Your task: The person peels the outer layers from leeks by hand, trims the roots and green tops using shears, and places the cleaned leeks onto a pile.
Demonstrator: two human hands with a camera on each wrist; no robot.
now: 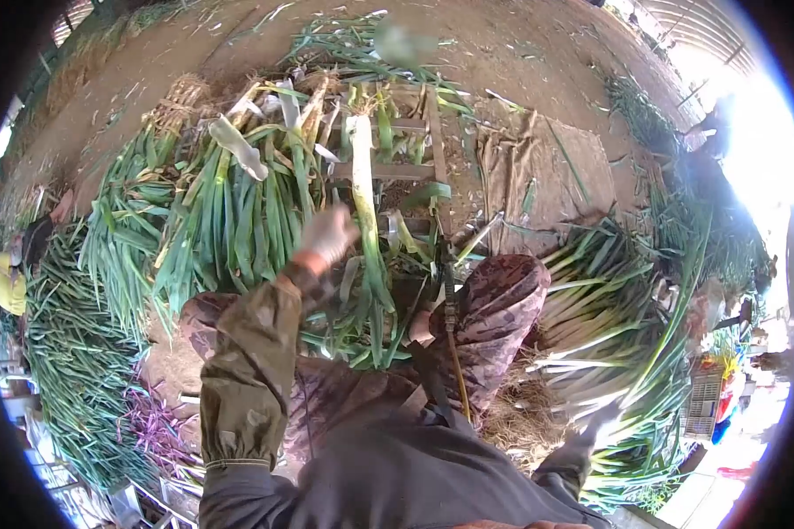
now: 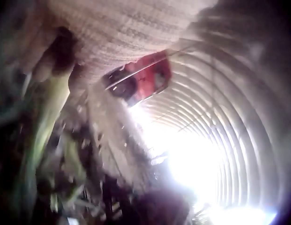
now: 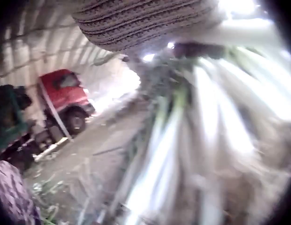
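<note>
In the head view, a leek point(image 1: 362, 167) with a thick white stalk lies lengthwise before the person, roots away and green leaves toward the lap. The left hand point(image 1: 328, 233) is blurred just left of its stalk, fingertips close to it. The left wrist view shows this hand's fingers point(image 2: 44, 63) bent above a pale green stalk point(image 2: 49, 105); whether they grip it is unclear. Out to the right, the blurred right hand point(image 1: 603, 425) is at the leaf side of a pile of leeks point(image 1: 582, 326). Its fingers cannot be made out, and any hold is hidden.
Tied leek bundles point(image 1: 229, 207) lie at the left, roots away. A wooden frame point(image 1: 437, 132) and a brown cloth point(image 1: 547, 167) are ahead. Green onions point(image 1: 79, 353) cover the far left ground. A red truck point(image 3: 65, 91) stands under the arched roof.
</note>
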